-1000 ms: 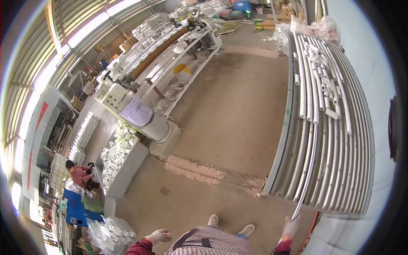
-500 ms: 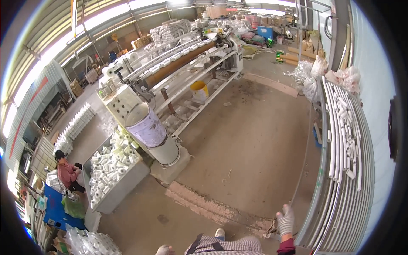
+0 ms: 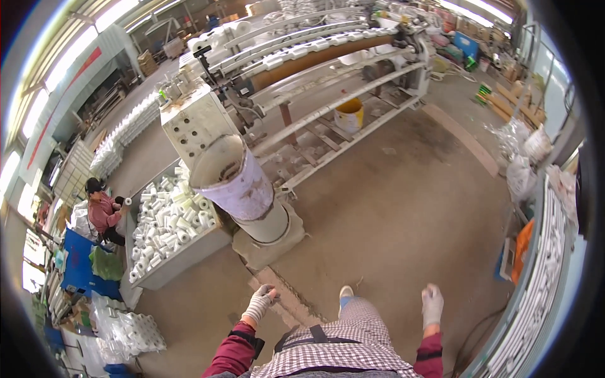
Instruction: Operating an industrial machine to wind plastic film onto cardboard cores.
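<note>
Brown floor [image 3: 467, 286] btwn R hand [image 3: 432, 306] & rack edge [image 3: 512, 315].

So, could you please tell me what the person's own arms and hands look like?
The left hand and right hand wear whitish gloves; the left one appears to leave the fingertips bare. Both arms have dark red sleeves, with a black band on the left forearm. No cables show.
</note>
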`<action>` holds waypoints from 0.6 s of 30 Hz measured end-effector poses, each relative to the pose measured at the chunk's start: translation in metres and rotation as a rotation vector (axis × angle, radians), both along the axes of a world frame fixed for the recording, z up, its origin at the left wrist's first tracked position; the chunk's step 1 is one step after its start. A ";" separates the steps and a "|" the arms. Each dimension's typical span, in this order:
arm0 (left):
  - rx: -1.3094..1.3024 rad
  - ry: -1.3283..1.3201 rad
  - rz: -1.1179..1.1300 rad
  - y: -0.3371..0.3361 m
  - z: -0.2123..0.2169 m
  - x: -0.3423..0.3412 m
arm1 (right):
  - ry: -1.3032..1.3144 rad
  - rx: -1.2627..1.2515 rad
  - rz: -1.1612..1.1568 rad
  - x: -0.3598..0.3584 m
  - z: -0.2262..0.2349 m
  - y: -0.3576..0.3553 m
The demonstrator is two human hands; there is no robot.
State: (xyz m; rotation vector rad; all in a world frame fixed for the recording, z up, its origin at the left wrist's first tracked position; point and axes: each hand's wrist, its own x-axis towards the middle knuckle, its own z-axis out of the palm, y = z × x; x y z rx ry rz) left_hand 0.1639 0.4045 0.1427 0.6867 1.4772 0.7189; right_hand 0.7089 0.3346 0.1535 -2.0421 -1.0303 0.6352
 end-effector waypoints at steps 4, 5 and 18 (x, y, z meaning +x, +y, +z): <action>0.066 -0.042 0.222 0.071 0.056 0.002 | -0.025 0.210 0.409 -0.074 0.088 0.263; 0.088 -0.055 0.340 0.090 0.061 -0.005 | 0.317 0.250 0.464 -0.108 0.110 0.317; 0.351 0.502 1.249 0.386 0.035 -0.119 | 1.112 -0.010 0.940 -0.399 0.202 0.732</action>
